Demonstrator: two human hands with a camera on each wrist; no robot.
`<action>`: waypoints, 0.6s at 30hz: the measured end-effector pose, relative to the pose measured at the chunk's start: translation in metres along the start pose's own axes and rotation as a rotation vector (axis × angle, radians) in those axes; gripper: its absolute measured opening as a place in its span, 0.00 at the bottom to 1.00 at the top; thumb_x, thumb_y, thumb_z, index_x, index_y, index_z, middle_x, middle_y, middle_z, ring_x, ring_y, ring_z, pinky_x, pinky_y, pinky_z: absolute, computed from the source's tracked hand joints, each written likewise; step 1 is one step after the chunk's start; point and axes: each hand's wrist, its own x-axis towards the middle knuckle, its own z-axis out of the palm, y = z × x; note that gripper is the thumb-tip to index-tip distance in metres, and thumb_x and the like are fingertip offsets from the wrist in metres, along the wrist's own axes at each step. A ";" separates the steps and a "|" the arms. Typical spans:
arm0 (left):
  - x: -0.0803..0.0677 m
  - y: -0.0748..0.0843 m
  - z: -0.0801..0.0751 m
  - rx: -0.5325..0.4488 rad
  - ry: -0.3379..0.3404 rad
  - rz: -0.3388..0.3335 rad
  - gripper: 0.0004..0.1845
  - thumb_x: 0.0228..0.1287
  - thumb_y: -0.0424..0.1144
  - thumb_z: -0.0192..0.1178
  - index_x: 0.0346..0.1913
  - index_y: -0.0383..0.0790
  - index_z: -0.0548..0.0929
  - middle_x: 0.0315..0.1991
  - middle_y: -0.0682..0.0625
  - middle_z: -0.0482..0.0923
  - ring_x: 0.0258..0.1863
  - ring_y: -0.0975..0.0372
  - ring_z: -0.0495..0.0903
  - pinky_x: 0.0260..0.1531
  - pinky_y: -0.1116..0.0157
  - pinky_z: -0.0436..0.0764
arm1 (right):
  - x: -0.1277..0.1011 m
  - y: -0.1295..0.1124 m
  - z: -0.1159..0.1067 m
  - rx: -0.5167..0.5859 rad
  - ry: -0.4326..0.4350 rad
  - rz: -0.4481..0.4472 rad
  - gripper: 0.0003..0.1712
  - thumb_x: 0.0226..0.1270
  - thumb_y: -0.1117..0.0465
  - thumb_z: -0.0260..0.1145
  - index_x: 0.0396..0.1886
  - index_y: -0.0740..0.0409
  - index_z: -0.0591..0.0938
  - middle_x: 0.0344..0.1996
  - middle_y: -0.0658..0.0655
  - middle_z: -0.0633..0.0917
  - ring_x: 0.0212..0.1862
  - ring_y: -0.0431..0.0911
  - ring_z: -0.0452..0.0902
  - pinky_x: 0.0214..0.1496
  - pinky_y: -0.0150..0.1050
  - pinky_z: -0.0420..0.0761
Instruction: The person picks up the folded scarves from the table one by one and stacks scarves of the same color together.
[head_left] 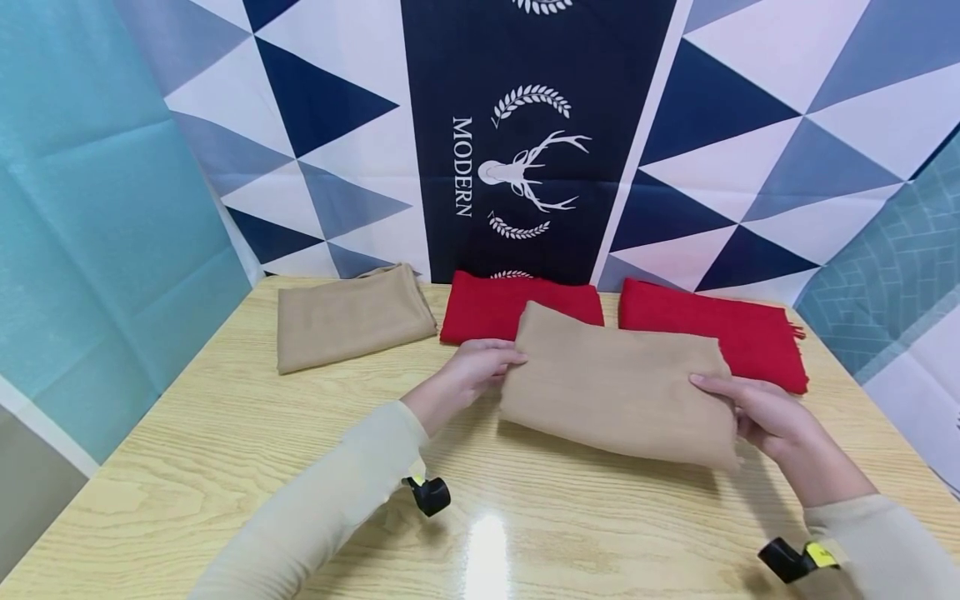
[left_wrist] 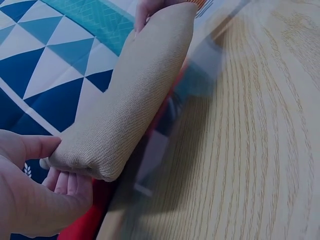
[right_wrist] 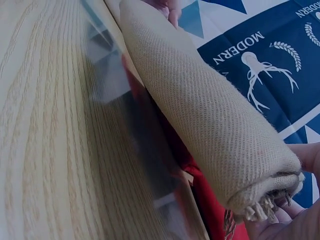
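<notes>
Nearest to us, low in the head view, our two sleeved forearms are reaching up from the bottom edge over the pale wooden table [head_left: 225, 433]. At the centre of the frame we are holding a folded beige scarf [head_left: 618, 387] by its two short ends, lifted a little off the tabletop; the wrist views are showing it hanging clear above the wood.

Our left hand [head_left: 468, 375] is pinching the left end, thumb on top and fingers curled beneath the fold, as the left wrist view is showing at lower left [left_wrist: 35, 195]. Our right hand [head_left: 757, 412] is gripping the right end the same way, thumb lying over the upper face and fingers tucked under, near the fringe that the right wrist view is catching at lower right.

We are judging this to be the carrying step: the fold looks finished and the bundle is being moved. Setting it down will call for keeping both ends level so the layers are not sliding apart.

Farther up the frame, a folded red scarf [head_left: 495, 304] is lying just behind our bundle, a second red scarf [head_left: 742, 333] at the right, and another beige scarf [head_left: 348, 317] at upper left. Behind them a triangle-patterned backdrop [head_left: 750, 125] is hanging.
</notes>
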 end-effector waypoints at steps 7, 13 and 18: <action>-0.004 0.001 -0.004 0.004 0.004 0.005 0.22 0.62 0.33 0.61 0.60 0.33 0.75 0.47 0.46 0.81 0.33 0.65 0.79 0.49 0.65 0.81 | 0.002 -0.003 0.005 -0.019 0.002 0.003 0.05 0.67 0.45 0.62 0.29 0.29 0.80 0.26 0.36 0.86 0.30 0.37 0.85 0.34 0.31 0.78; -0.004 0.000 -0.009 -0.001 0.014 0.001 0.23 0.63 0.33 0.61 0.61 0.34 0.74 0.46 0.48 0.80 0.32 0.66 0.78 0.43 0.69 0.80 | 0.004 -0.006 0.008 -0.013 -0.007 0.015 0.03 0.65 0.45 0.63 0.37 0.30 0.78 0.28 0.35 0.85 0.33 0.35 0.84 0.37 0.30 0.79; -0.005 0.001 -0.013 -0.015 0.034 0.006 0.22 0.62 0.32 0.61 0.59 0.34 0.75 0.38 0.53 0.79 0.29 0.67 0.76 0.33 0.73 0.77 | 0.004 -0.010 0.012 0.002 -0.020 0.020 0.02 0.66 0.45 0.63 0.33 0.30 0.79 0.28 0.35 0.85 0.32 0.35 0.84 0.37 0.29 0.79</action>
